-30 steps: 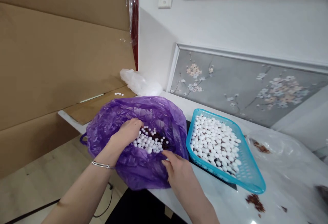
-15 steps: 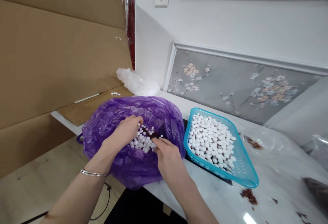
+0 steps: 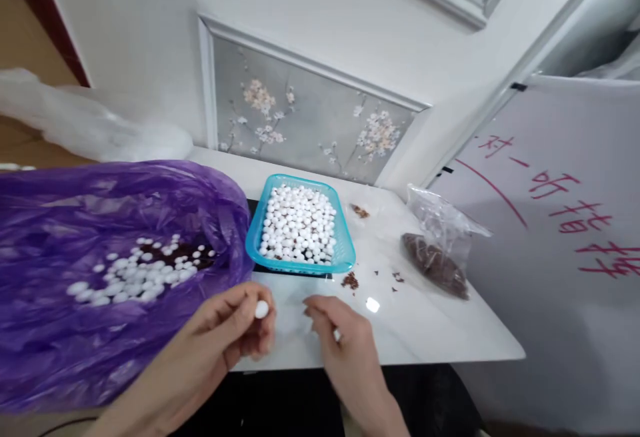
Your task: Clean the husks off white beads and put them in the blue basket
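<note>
My left hand [image 3: 227, 327] pinches a small white ball [image 3: 261, 309] between thumb and fingers, above the table's front edge. To its right my right hand [image 3: 347, 340] has curled fingers with a second white ball [image 3: 337, 335] partly showing in them. The purple plastic bag [image 3: 45, 224] lies spread on the left, holding many loose white balls [image 3: 135, 277] and some dark brown bits [image 3: 203, 260]. Just beyond my hands stands the blue plastic basket [image 3: 345, 250], filled with a layer of white balls [image 3: 300, 224] with brown bits among them.
Reddish-brown flakes [image 3: 351, 281] lie on the white table [image 3: 425, 344] near the basket. A clear bag [image 3: 437, 264] of brown material rests on the right, beside a whiteboard [image 3: 550, 304] with red writing. Crumpled clear plastic [image 3: 105, 130] is at the back left.
Both hands have come out of the purple bag and moved right, each with a white ball, to in front of the basket. My view has turned to the right.
</note>
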`<state>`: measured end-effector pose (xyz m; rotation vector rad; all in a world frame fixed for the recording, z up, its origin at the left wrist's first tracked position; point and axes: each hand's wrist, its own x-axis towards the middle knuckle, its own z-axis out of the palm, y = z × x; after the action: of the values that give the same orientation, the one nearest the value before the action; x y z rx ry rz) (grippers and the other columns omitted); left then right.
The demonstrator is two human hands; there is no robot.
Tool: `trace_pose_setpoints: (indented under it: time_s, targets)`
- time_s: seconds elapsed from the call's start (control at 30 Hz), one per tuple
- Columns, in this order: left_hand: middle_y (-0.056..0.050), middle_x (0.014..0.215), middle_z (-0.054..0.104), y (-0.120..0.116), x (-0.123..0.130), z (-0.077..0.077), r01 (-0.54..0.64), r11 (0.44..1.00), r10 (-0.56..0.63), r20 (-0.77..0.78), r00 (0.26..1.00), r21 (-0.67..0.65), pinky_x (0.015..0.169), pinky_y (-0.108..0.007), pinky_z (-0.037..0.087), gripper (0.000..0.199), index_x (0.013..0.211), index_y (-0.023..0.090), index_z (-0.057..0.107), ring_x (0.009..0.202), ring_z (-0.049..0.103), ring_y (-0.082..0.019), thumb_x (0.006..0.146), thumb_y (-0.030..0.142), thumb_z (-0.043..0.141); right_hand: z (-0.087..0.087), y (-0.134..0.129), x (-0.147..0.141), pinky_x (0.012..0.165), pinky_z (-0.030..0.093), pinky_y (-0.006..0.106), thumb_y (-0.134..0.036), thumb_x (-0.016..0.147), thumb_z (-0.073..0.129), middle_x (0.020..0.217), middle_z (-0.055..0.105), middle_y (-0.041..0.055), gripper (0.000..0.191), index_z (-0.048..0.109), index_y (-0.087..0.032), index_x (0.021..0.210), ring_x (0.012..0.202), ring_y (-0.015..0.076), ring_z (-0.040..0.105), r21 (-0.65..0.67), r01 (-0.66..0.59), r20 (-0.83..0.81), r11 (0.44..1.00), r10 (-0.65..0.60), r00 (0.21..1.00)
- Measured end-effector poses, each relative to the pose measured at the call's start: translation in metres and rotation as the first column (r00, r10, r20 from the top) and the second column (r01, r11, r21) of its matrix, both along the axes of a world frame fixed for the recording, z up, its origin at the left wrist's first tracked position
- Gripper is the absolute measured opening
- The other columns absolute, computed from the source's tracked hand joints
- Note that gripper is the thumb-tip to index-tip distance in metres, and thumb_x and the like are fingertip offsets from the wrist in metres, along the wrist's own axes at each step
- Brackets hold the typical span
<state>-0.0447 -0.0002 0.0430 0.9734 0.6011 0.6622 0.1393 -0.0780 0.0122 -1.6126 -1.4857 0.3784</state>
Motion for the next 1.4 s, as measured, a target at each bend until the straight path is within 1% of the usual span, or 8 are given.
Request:
trace_pose_setpoints:
  time_s: [0.1,0.23,0.57,0.87,1.03,1.17,1.3,1.4]
  targets:
    - [0.002,0.075,0.061,-0.004,0.028,-0.013,0.039,0.985,-0.028,0.063,0.998,-0.166,0.063,-0.013,0.047,0.014,0.082,0.02,0.068,0.068,0.056,-0.006,0.079,0.032,0.073,-0.015,-0.016,0.05,0.07,0.051,0.027,-0.023,0.091,0.047,0.09,0.071,0.0055,0.021,0.067,-0.018,0.093,0.078,0.0177,0.065,-0.048,0.301,0.117,0.953,-0.294,0.949]
    - [0.002,0.085,0.066,-0.001,0.041,-0.023,-0.057,0.96,0.074,0.053,0.996,-0.275,0.075,-0.013,0.051,0.018,0.084,0.019,0.073,0.075,0.06,-0.005,0.069,0.023,0.082,-0.021,-0.018,0.087,0.067,0.05,0.03,-0.023,0.09,0.045,0.091,0.07,0.0066,0.023,0.067,-0.017,0.088,0.077,0.019,0.064,-0.074,0.335,0.149,0.939,-0.322,0.935]
    - [-0.002,0.088,0.074,0.001,0.034,-0.033,-0.163,0.934,0.159,-0.039,0.987,-0.317,0.074,-0.014,0.054,0.032,0.087,0.019,0.077,0.077,0.065,-0.009,0.057,0.024,0.089,-0.025,0.018,0.072,0.07,0.043,0.032,-0.017,0.088,0.046,0.089,0.066,0.0045,0.025,0.071,-0.022,0.088,0.078,0.0204,0.061,-0.11,0.307,0.227,0.946,-0.276,0.934]
    - [0.0,0.086,0.071,0.0,0.031,-0.036,-0.084,0.947,0.107,0.06,0.992,-0.309,0.072,-0.013,0.053,0.027,0.091,0.021,0.076,0.075,0.065,-0.008,0.066,0.024,0.084,-0.029,0.01,0.071,0.073,0.046,0.03,-0.028,0.089,0.05,0.09,0.067,0.0045,0.016,0.064,-0.02,0.089,0.078,0.0185,0.061,0.015,0.339,0.143,0.941,-0.337,0.931]
    - [0.001,0.081,0.071,0.0,0.03,-0.037,-0.045,0.968,0.076,0.119,0.99,-0.245,0.074,-0.012,0.05,0.02,0.09,0.02,0.075,0.076,0.065,-0.007,0.071,0.022,0.081,-0.014,0.0,0.038,0.064,0.047,0.025,-0.031,0.087,0.059,0.071,0.064,-0.0009,0.012,0.064,-0.022,0.082,0.066,0.0141,0.058,-0.06,0.137,-0.276,0.989,-0.148,0.95]
    - [-0.001,0.082,0.074,-0.001,0.03,-0.04,-0.017,0.972,0.048,0.126,0.991,-0.233,0.077,-0.013,0.049,0.023,0.092,0.018,0.076,0.079,0.065,-0.008,0.07,0.024,0.082,-0.009,-0.002,0.006,0.068,0.049,0.024,-0.027,0.087,0.063,0.071,0.065,-0.0019,0.007,0.065,-0.022,0.083,0.066,0.0114,0.06,-0.018,-0.103,-0.699,0.994,0.061,0.712]
    - [-0.001,0.076,0.073,-0.002,0.033,-0.042,-0.015,0.976,0.05,0.155,0.987,-0.218,0.074,-0.015,0.049,0.023,0.091,0.018,0.076,0.074,0.064,-0.009,0.071,0.027,0.081,-0.014,0.001,-0.007,0.067,0.051,0.026,-0.024,0.086,0.066,0.079,0.067,-0.0001,0.004,0.068,-0.021,0.086,0.067,0.0111,0.062,0.021,-0.168,-0.845,0.985,0.108,0.524]
    - [0.0,0.071,0.069,-0.002,0.034,-0.042,-0.021,0.981,0.052,0.157,0.986,-0.193,0.069,-0.017,0.048,0.021,0.09,0.018,0.074,0.068,0.061,-0.008,0.072,0.028,0.08,-0.013,0.004,-0.007,0.067,0.05,0.025,-0.026,0.087,0.066,0.077,0.065,-0.0008,0.006,0.068,-0.021,0.084,0.066,0.01,0.06,-0.001,-0.167,-0.831,0.986,0.092,0.549]
